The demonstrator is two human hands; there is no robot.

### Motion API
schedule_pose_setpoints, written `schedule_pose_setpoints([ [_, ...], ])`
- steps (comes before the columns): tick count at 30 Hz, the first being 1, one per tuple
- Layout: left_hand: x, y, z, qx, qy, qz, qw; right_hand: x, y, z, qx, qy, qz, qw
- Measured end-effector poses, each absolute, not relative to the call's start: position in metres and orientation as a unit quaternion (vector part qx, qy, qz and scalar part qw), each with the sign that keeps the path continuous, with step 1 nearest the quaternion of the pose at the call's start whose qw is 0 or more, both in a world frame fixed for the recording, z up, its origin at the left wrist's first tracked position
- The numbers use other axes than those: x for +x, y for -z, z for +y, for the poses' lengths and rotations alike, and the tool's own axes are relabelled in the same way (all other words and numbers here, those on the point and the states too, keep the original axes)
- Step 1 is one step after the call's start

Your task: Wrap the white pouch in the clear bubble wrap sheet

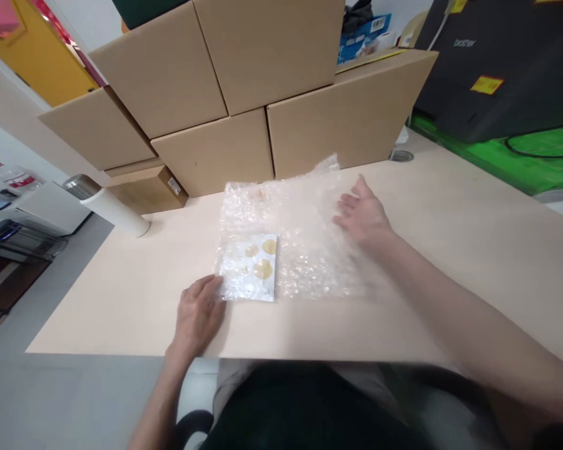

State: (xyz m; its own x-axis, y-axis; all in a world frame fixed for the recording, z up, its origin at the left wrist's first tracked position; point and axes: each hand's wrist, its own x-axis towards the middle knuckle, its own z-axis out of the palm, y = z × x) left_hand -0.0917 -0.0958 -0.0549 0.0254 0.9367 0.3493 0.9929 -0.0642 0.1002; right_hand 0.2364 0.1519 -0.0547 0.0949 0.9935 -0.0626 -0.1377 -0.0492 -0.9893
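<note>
Pale tabletop (455, 215), white packet (249, 269), long axis front-to-back

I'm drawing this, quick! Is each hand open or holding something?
Left hand: curled at the edge of clear, flat plastic bubble wrap; grip unclear.
Right hand: open.

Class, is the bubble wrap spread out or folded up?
Mostly spread out: the bubble wrap lies across the table, extending well past the white packet toward the right hand. Whether its left edge folds over cannot be told.

A very dark, green-tinged top (304, 409), pale greyish-beige trousers (231, 374) and 2 bare, slender forearms (443, 303)
</note>
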Motion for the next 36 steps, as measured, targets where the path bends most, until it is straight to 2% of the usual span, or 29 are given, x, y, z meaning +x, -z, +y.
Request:
schedule_pose_setpoints([
  [4, -0.071, 0.049, -0.096, -0.731, 0.132, -0.653, 0.149, 0.232, 0.043, 0.142, -0.484, -0.631, -0.371, 0.480],
  [8, -0.054, 0.050, -0.084, -0.768, 0.199, -0.587, 0.161, 0.224, 0.038, 0.133, -0.466, -0.648, -0.348, 0.491],
  [12, -0.061, 0.052, -0.081, -0.707, 0.360, -0.588, 0.159, 0.227, 0.039, 0.136, -0.462, -0.620, -0.347, 0.531],
  [15, -0.086, 0.051, -0.090, -0.524, 0.527, -0.654, 0.143, 0.233, 0.040, 0.142, -0.473, -0.594, -0.354, 0.546],
  [17, -0.106, 0.052, -0.100, -0.422, 0.581, -0.688, 0.102, 0.236, 0.040, 0.144, -0.476, -0.584, -0.361, 0.550],
  [20, -0.127, 0.057, -0.115, -0.374, 0.494, -0.777, 0.110, 0.239, 0.041, 0.145, -0.480, -0.573, -0.369, 0.552],
  [24, -0.118, 0.058, -0.120, -0.449, 0.365, -0.778, 0.246, 0.240, 0.044, 0.145, -0.490, -0.572, -0.380, 0.536],
  [26, -0.101, 0.054, -0.110, -0.508, 0.334, -0.769, 0.198, 0.240, 0.046, 0.145, -0.501, -0.570, -0.377, 0.531],
  [30, -0.074, 0.047, -0.077, -0.568, 0.230, -0.790, 0.004, 0.240, 0.049, 0.146, -0.532, -0.559, -0.356, 0.527],
  [36, -0.075, 0.053, -0.056, -0.568, 0.241, -0.781, -0.096, 0.242, 0.051, 0.147, -0.566, -0.532, -0.364, 0.514],
])
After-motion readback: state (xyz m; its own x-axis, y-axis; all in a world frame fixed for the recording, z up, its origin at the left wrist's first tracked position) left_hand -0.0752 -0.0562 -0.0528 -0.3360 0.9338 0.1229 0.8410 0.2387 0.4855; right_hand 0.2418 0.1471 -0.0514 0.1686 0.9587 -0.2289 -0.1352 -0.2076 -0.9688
